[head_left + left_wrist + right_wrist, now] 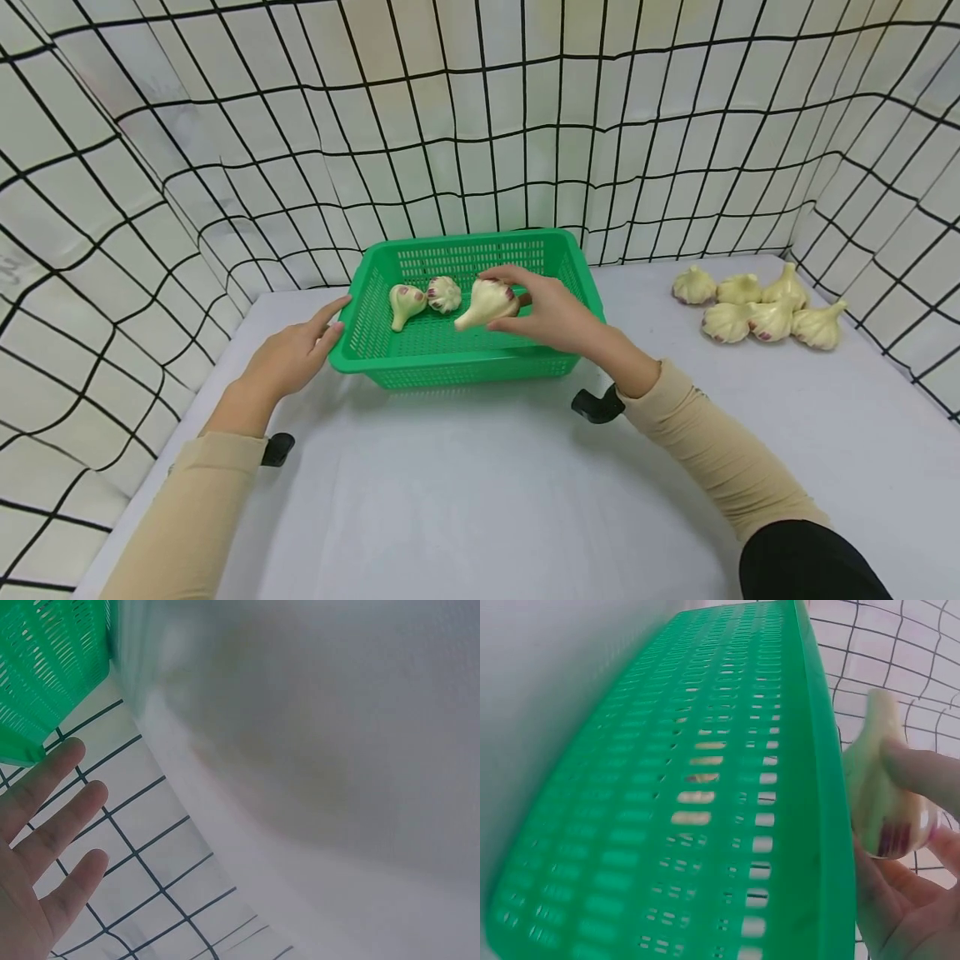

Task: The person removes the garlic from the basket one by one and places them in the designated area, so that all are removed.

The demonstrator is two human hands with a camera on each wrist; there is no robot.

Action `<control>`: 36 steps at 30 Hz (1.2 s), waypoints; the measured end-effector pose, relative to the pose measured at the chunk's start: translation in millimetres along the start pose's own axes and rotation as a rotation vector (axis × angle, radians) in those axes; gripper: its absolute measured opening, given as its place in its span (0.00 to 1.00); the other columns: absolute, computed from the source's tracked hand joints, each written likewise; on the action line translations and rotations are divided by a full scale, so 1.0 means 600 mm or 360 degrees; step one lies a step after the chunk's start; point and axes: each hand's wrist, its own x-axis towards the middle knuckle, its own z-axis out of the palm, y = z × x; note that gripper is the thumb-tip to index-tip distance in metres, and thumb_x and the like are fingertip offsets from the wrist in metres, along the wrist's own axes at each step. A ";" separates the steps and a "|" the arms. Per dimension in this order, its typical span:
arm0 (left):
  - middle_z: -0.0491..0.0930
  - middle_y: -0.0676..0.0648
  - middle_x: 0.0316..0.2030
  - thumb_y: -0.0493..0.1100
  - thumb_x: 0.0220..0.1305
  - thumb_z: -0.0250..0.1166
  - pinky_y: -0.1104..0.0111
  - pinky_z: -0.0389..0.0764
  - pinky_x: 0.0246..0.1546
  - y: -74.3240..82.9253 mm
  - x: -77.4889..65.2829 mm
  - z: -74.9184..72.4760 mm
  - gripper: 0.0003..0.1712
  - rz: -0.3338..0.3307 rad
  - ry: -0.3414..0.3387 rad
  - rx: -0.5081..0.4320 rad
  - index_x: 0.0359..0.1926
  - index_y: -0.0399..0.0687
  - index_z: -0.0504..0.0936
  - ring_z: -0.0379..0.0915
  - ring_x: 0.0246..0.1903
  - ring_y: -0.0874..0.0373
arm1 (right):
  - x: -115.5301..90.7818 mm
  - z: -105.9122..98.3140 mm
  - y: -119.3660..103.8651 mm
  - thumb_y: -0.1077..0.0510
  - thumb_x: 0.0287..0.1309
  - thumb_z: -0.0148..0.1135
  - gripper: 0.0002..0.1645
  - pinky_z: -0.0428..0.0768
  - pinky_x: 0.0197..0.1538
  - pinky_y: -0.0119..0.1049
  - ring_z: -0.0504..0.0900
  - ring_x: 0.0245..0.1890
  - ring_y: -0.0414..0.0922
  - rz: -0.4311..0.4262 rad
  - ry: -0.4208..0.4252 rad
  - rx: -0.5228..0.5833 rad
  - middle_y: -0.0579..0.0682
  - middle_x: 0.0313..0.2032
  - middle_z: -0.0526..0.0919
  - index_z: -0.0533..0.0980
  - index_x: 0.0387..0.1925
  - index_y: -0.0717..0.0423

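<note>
My right hand (551, 312) grips a garlic bulb (487, 303) between thumb and fingers, over the right part of a green plastic basket (468, 373). In the right wrist view, the held garlic bulb (885, 791) appears beyond the basket rim (829, 795). Two more garlic bulbs lie inside: one with a long stem (406, 304), and a rounder one (444, 294). Against the basket's left rim rests my left hand (288, 358). Its fingers (64, 821) are spread and nearly straight in the left wrist view.
Several garlic bulbs (771, 320) sit grouped on the white tabletop (480, 492) at the right. White walls with black netting (465, 150) enclose the back and both sides. A black wrist mount (598, 405) shows below the right wrist, another (278, 449) by the left.
</note>
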 end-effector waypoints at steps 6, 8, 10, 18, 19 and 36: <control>0.81 0.28 0.50 0.63 0.82 0.33 0.41 0.78 0.41 0.001 0.000 0.000 0.36 -0.0003 -0.0004 0.0000 0.82 0.53 0.50 0.79 0.46 0.34 | -0.030 -0.023 0.027 0.61 0.62 0.74 0.38 0.85 0.44 0.43 0.84 0.52 0.53 -0.0009 0.0101 0.0230 0.52 0.62 0.75 0.69 0.70 0.50; 0.81 0.29 0.49 0.63 0.82 0.33 0.42 0.78 0.40 0.000 0.000 0.000 0.36 -0.0003 -0.0006 -0.0003 0.82 0.53 0.50 0.79 0.45 0.35 | -0.041 -0.029 0.037 0.63 0.62 0.73 0.38 0.86 0.43 0.45 0.84 0.51 0.54 0.0006 0.0111 0.0366 0.54 0.61 0.75 0.69 0.71 0.52; 0.82 0.30 0.48 0.63 0.82 0.34 0.43 0.78 0.39 0.000 0.000 0.001 0.36 -0.0002 -0.0009 -0.0004 0.82 0.53 0.50 0.80 0.43 0.36 | -0.051 -0.036 0.047 0.65 0.62 0.72 0.38 0.86 0.42 0.47 0.83 0.51 0.56 0.0029 0.0108 0.0505 0.57 0.60 0.74 0.68 0.71 0.53; 0.82 0.29 0.48 0.63 0.82 0.34 0.44 0.78 0.37 -0.002 0.000 0.004 0.36 0.0001 -0.0004 -0.0006 0.82 0.53 0.51 0.80 0.42 0.37 | -0.082 -0.061 0.078 0.66 0.64 0.70 0.40 0.87 0.43 0.50 0.83 0.52 0.54 0.0075 0.0130 0.0676 0.60 0.60 0.74 0.64 0.74 0.57; 0.82 0.29 0.48 0.63 0.82 0.34 0.44 0.78 0.37 -0.002 0.000 0.004 0.36 0.0001 -0.0003 -0.0006 0.82 0.53 0.51 0.80 0.42 0.38 | -0.086 -0.064 0.081 0.66 0.64 0.69 0.40 0.87 0.43 0.49 0.83 0.52 0.53 0.0089 0.0150 0.0675 0.61 0.60 0.74 0.64 0.74 0.57; 0.82 0.31 0.45 0.63 0.82 0.34 0.47 0.78 0.34 -0.004 0.001 0.002 0.36 -0.0005 0.0004 -0.0006 0.82 0.54 0.51 0.79 0.37 0.41 | -0.154 -0.116 0.125 0.72 0.63 0.65 0.36 0.85 0.50 0.40 0.84 0.50 0.45 0.0152 0.0384 0.0846 0.53 0.57 0.77 0.69 0.70 0.49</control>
